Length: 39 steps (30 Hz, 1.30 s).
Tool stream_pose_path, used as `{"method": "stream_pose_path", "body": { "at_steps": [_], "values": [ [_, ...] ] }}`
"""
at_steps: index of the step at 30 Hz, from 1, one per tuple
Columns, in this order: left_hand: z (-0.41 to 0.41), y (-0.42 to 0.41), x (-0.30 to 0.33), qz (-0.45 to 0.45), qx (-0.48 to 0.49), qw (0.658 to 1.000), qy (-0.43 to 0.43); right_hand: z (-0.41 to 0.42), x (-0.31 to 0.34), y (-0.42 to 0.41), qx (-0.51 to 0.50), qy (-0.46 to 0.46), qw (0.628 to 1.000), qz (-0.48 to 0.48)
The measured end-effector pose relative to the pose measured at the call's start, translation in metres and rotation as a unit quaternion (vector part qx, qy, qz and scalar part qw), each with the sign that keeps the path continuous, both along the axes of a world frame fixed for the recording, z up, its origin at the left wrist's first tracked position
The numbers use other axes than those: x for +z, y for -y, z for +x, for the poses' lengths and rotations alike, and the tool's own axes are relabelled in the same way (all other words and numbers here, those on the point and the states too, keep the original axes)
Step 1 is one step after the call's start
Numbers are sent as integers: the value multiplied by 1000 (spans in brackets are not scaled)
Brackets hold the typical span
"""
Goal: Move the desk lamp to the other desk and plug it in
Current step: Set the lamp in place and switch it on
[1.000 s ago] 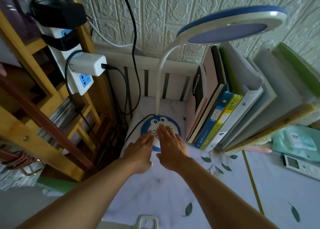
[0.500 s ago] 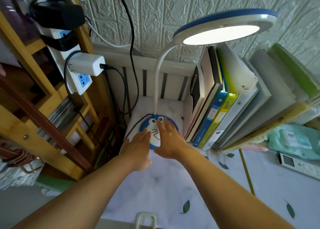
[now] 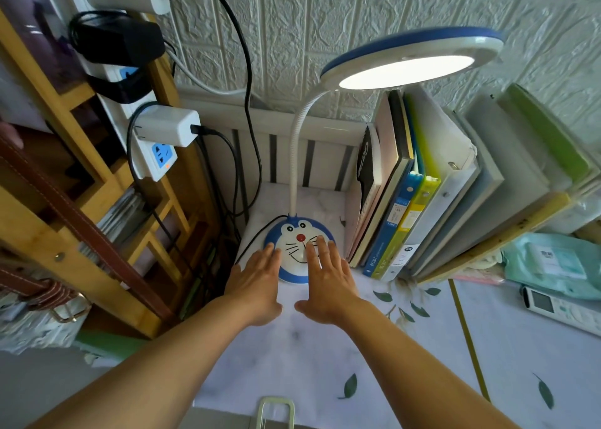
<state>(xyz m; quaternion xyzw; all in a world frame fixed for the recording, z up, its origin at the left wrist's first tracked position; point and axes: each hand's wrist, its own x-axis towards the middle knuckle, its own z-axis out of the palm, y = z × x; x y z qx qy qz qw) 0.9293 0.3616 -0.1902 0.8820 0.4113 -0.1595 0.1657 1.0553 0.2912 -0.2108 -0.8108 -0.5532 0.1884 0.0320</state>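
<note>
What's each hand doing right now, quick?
Left hand: open, flat, holding nothing, at the lamp base.
Right hand: open, holding nothing, fingertips over the base.

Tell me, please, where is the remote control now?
In the head view, the remote control lies at the far right on the desk, just below the pale green packet, right of the row of folders.

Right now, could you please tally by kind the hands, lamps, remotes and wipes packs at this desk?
Hands: 2, left hand and right hand
Desk lamp: 1
Remote control: 1
Wipes pack: 1
Total: 5
</note>
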Motion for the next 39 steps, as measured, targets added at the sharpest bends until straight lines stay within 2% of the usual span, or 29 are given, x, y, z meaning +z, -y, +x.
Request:
{"method": "stream_pose_path", "body": {
  "at_steps": [7,12,16,23,28,39],
  "values": [
    [0,-1,-1,-2,-9,1000,1,-2,0,-3,10,9,1000,-8],
    [10,-5,1,-22,-28,999,16,-8,7,-21,39,19,999,20],
    [15,-3,0,-49,-42,998,11,-9,5,-24,48,31,998,-5],
    [12,-7,1,-31,-50,998,3,-5,9,-27,57,37,998,13],
    [11,-9,7,-31,-61,998,-6,5,24,-29,17,-58,998,30],
    [-2,-4,20,7,-49,998,-42,-8,19,2,8,6,1000,-9]
  ]
}}
